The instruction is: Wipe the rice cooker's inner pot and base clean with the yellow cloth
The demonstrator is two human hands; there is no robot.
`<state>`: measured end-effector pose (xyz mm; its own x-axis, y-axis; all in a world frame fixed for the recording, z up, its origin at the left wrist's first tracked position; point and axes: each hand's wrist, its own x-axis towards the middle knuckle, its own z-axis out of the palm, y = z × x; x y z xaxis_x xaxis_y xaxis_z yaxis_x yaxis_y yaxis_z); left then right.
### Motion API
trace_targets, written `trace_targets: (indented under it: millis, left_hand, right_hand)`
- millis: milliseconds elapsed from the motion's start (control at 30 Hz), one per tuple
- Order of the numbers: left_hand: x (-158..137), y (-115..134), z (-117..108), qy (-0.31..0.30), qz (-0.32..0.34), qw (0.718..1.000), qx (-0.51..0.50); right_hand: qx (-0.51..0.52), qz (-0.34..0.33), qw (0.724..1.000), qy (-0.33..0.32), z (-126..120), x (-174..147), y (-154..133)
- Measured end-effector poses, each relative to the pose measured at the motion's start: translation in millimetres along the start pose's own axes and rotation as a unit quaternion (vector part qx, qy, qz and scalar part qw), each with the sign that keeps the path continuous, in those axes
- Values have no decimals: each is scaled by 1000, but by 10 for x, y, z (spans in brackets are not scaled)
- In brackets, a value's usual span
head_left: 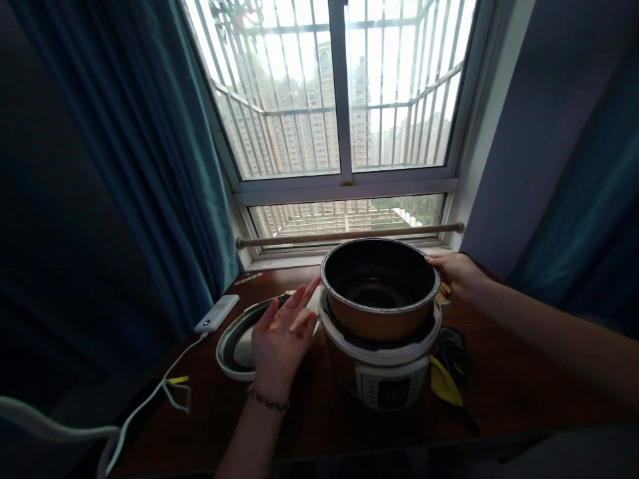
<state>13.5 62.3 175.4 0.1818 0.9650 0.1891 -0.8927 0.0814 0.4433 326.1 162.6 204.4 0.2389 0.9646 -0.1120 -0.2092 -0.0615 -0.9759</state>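
A dark-lined inner pot (pixel 384 322) with an orange-brown outside sits partly raised in the mouth of the electric cooker (pixel 349 369). My right hand (pixel 456 273) pinches the pot's rim on the right side. Palm up and fingers spread, my left hand (pixel 284 332) is at the pot's left; its fingertips come close to the rim, and I cannot tell if they touch. Behind the left hand, a round lid (pixel 227 349) lies on the table, partly hidden by that hand. The inside of the pot shows no contents.
A white power bank (pixel 217 314) with a white cable (pixel 134 412) lies on the left of the brown table (pixel 504 372). Right of the cooker are a yellow object (pixel 444 382) and a dark coiled item (pixel 452 349). A barred window and a rail (pixel 349 236) stand behind.
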Motion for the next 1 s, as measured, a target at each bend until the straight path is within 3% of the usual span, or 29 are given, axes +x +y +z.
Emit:
trace_targets:
  millis: [367, 600, 1000]
  left_hand:
    - [-24, -96, -169, 34, -21, 999, 25]
    - [-16, -131, -227, 61, -12, 997, 41]
    - [-78, -212, -341, 69, 2, 993, 98]
  right_hand:
    - [0, 69, 998, -1, 14, -42, 169]
    - [-10, 58, 998, 16, -1, 14, 265]
    - [-36, 34, 999, -24, -92, 105, 420]
